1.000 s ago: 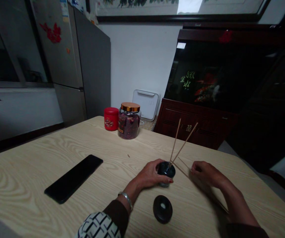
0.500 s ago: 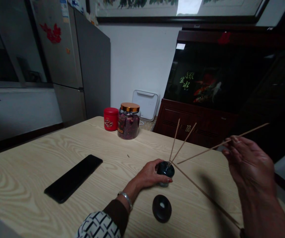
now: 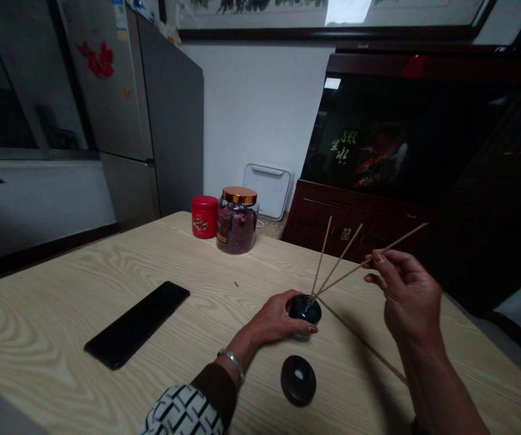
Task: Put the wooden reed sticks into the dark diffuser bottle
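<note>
My left hand (image 3: 283, 317) is wrapped round a small dark diffuser bottle (image 3: 306, 309) standing on the table. Two thin reed sticks (image 3: 338, 257) rise from its mouth, and another long stick (image 3: 364, 341) slants from it toward the lower right, its far end hidden behind my right forearm. My right hand (image 3: 405, 281) pinches a reed stick (image 3: 351, 272) between thumb and fingers. That stick's lower end meets the bottle's mouth; whether it is inside I cannot tell. A round dark cap (image 3: 298, 380) lies on the table in front of the bottle.
A black phone (image 3: 138, 325) lies on the wood-grain table (image 3: 61, 302) at the left. Toward the far edge stand a red canister (image 3: 205, 217) and a glass jar (image 3: 237, 223) with a copper-coloured lid. A tiny dark fragment (image 3: 236, 284) lies mid-table.
My right hand has moved left toward the bottle with its stick, whose lower end has come from beside the bottle to its mouth. My left hand stays on the bottle.
</note>
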Available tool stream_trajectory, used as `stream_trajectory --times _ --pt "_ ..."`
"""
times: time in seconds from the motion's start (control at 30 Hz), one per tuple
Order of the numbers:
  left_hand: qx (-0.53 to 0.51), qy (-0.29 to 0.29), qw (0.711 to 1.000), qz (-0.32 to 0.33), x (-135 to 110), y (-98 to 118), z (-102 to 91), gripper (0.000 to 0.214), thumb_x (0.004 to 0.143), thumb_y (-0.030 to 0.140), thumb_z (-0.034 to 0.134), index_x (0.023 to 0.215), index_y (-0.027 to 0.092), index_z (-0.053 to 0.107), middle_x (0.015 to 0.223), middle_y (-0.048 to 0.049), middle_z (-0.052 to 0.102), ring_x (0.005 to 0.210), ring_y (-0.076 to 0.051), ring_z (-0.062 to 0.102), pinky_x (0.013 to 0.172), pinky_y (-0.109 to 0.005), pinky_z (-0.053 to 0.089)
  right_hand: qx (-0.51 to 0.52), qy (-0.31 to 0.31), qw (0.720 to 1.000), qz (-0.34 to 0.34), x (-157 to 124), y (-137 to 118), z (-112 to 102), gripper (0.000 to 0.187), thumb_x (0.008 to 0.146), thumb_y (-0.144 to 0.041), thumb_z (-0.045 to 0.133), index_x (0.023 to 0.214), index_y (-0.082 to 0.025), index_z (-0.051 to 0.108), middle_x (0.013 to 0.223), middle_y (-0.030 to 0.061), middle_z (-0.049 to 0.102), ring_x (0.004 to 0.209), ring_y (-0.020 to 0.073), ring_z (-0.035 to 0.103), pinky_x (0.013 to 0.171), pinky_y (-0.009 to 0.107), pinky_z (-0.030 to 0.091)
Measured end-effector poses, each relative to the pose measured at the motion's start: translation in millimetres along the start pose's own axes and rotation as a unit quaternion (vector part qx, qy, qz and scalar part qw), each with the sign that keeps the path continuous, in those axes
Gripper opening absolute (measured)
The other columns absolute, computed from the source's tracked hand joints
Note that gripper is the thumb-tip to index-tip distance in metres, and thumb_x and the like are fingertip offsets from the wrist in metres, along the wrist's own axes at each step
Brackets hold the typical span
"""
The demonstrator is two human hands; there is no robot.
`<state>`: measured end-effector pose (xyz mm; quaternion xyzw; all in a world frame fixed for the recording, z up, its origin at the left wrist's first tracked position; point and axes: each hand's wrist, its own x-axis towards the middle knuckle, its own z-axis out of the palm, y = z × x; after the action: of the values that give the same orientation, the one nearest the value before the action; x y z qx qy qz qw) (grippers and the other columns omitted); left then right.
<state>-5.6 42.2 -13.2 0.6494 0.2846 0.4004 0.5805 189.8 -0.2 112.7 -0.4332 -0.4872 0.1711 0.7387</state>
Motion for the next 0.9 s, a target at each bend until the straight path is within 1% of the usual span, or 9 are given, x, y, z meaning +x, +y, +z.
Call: stream_trajectory --times 0.23,0.47,0.6,0.7,0.77,0.8,0.83,0.9 --pt "-0.007 -0.002 1.000 0.003 -0.3 0.3 0.0 0.067 0.056 0.034 0.090 0.114 0.013 0.065 0.101 -0.0088 0.070 0.095 -0.022 0.063 0.084 -0.031 0.047 -0.046 -0.120 0.991 0.021 -12.7 9.8 14.7 0.019 0.081 -0.036 0.073 0.089 -0.021 0.067 0.085 0.0016 0.067 0.076 0.0142 0.063 0.059 0.024 0.055" --pt "-0.027 -0.009 1.000 -0.001 -0.2 2.8 1.0 0.068 0.055 0.032 0.090 0.115 0.012 0.064 0.102 -0.0094 0.069 0.095 -0.022 0.063 0.083 -0.031 0.048 -0.069 -0.182 0.979 0.065 -16.7 23.9 17.9 0.026 0.080 -0.042 0.072 0.088 -0.019 0.065 0.081 0.0020 0.066 0.074 0.0161 0.064 0.061 0.027 0.054" --pt "-0.021 -0.007 1.000 -0.003 -1.2 4.9 0.9 0.067 0.055 0.032 0.090 0.114 0.012 0.065 0.101 -0.0091 0.069 0.095 -0.022 0.062 0.082 -0.030 0.048 -0.081 -0.210 0.969 0.097 -10.8 22.6 12.2 0.033 0.079 -0.049 0.070 0.088 -0.018 0.065 0.082 0.0033 0.066 0.073 0.0171 0.065 0.062 0.029 0.054" --pt "-0.010 -0.004 1.000 -0.007 -1.6 5.2 0.7 0.068 0.055 0.033 0.090 0.114 0.013 0.065 0.100 -0.0087 0.069 0.094 -0.022 0.062 0.082 -0.031 0.048 -0.111 -0.241 0.955 0.133 1.9 25.6 -4.9 0.039 0.082 -0.056 0.063 0.089 -0.017 0.065 0.082 0.0046 0.067 0.072 0.0176 0.065 0.060 0.030 0.053" --pt "-0.010 -0.002 1.000 -0.009 -1.6 5.0 0.8 0.069 0.054 0.033 0.091 0.114 0.013 0.065 0.101 -0.0088 0.070 0.095 -0.023 0.062 0.083 -0.031 0.048 -0.171 -0.282 0.933 0.143 11.6 34.6 -21.9 0.040 0.086 -0.056 0.056 0.090 -0.018 0.064 0.082 0.0050 0.067 0.071 0.0182 0.064 0.060 0.030 0.051" --pt "-0.011 -0.001 1.000 -0.009 -1.6 5.0 0.9 0.068 0.054 0.033 0.091 0.114 0.013 0.065 0.101 -0.0089 0.070 0.096 -0.023 0.062 0.083 -0.031 0.048 -0.224 -0.311 0.913 0.137 15.5 41.4 -30.7 0.037 0.087 -0.053 0.054 0.089 -0.018 0.064 0.082 0.0050 0.067 0.071 0.0183 0.064 0.060 0.030 0.050" --pt "-0.012 -0.001 1.000 -0.010 -1.6 5.2 1.1 0.068 0.054 0.032 0.091 0.114 0.013 0.065 0.102 -0.0091 0.070 0.096 -0.023 0.062 0.084 -0.031 0.048 -0.300 -0.341 0.882 0.124 18.3 49.4 -39.0 0.032 0.088 -0.049 0.053 0.087 -0.018 0.064 0.081 0.0049 0.067 0.071 0.0183 0.063 0.061 0.029 0.048" --pt "-0.013 0.001 1.000 -0.011 -1.5 5.9 1.6 0.068 0.054 0.031 0.090 0.114 0.012 0.065 0.102 -0.0093 0.069 0.097 -0.023 0.062 0.084 -0.032 0.048 -0.464 -0.387 0.791 0.096 19.8 67.2 -51.9 0.019 0.086 -0.036 0.055 0.083 -0.020 0.064 0.081 0.0051 0.068 0.074 0.0186 0.063 0.063 0.029 0.043"
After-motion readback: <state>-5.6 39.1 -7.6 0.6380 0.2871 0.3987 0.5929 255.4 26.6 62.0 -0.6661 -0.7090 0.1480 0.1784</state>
